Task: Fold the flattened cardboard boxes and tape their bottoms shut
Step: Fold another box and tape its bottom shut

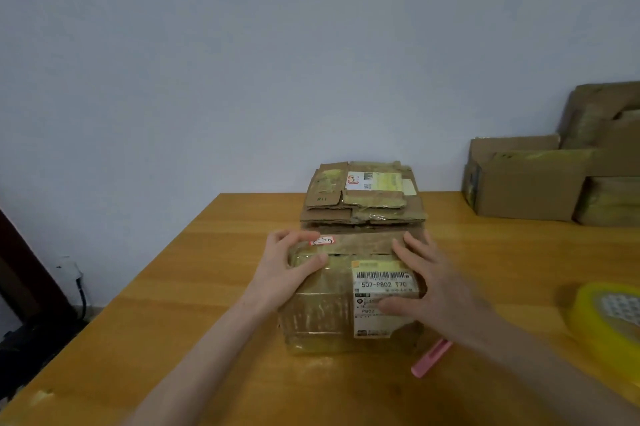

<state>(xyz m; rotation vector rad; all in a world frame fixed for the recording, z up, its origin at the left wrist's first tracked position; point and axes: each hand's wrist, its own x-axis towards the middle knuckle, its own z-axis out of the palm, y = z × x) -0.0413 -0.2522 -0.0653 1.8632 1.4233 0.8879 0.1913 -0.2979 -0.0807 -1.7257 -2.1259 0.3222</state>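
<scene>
- Two hands: left hand (294, 269), right hand (440, 287).
- One taped box (322, 318).
- One stack of flattened boxes (363, 207), count unclear.
- One yellow tape roll (588, 318).
- One pink tool (431, 358).
- At least three assembled boxes (530, 190) far right.
- One table (207, 287).

We have one wide-angle view from our head, facing forward and down over the table (207, 287) to the wall (277, 44), with the box (322, 314) close below.

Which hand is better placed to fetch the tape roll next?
Right. The tape roll lies at the right, nearer the right hand; the left hand grips the box on its left side.
</scene>
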